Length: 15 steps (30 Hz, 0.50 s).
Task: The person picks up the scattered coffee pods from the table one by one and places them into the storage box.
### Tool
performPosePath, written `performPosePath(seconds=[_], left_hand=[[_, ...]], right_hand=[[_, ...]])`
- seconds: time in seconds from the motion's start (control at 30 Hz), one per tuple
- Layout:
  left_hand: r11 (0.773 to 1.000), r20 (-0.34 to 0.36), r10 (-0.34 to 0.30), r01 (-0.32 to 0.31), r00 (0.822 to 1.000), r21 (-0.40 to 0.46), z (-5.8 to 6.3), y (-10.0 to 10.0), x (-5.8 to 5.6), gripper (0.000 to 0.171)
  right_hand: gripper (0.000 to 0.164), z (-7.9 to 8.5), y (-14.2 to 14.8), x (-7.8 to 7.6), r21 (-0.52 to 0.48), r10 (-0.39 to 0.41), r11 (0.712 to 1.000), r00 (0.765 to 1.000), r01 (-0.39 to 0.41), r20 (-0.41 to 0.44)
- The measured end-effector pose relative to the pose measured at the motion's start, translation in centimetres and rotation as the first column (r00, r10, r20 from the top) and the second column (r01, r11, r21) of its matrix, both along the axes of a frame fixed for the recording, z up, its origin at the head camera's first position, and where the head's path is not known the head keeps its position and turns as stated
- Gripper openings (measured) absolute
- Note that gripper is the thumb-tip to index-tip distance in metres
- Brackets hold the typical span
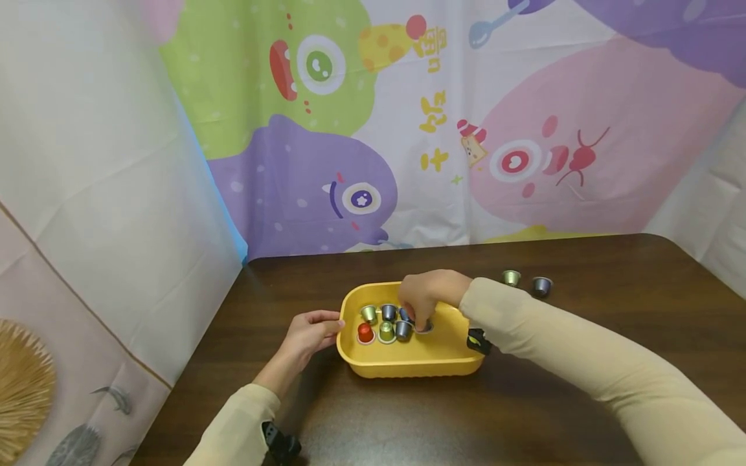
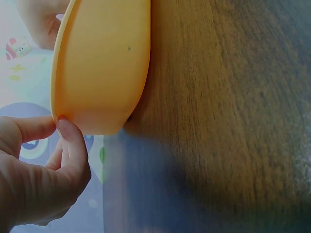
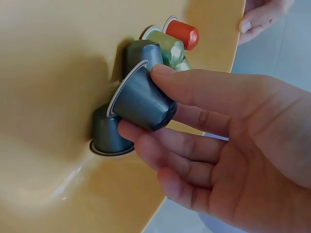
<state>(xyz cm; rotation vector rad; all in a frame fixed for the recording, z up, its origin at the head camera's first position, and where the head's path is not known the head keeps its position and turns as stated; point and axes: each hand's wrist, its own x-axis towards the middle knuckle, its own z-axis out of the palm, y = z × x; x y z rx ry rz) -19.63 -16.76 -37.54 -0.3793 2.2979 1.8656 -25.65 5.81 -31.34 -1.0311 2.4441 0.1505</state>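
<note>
A yellow plastic basket (image 1: 416,369) stands on the table with several coffee capsules in it. My left hand (image 1: 309,336) pinches the rim at its left end, thumb and fingers on either side of the wall in the left wrist view. Over the inside of the basket, my right hand (image 1: 428,292) pinches a dark grey coffee capsule (image 3: 143,99) between thumb and fingers, tilted. Behind it in the right wrist view are two more dark capsules, one of them low down (image 3: 109,133). A red capsule (image 1: 365,333) and a green capsule (image 1: 386,332) stand in the left half.
Farther back on the brown table (image 1: 408,421), beyond my right forearm, sit a light green capsule (image 1: 511,278) and a dark capsule (image 1: 541,287). A cartoon-printed curtain (image 1: 326,194) hangs along the back edge, and pale cloth (image 1: 99,142) closes the left side.
</note>
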Motion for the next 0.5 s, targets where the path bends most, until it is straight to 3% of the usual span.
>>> performPosePath(seconds=[0.27,0.5], left_hand=[[1.0,0.005,0.005,-0.005,1.0,-0.016,-0.05,-0.08,0.05,0.028],[1.0,-0.005,0.002,-0.002,1.0,-0.004,-0.09,-0.04,-0.02,0.028]], right_hand=[[0.01,-0.65,-0.34,-0.22,0.015,0.067,0.998,0.997,-0.066,-0.043],[0.008,-0.46,-0.05,0.02,-0.003,0.063,0.998,0.997,-0.063,-0.045]])
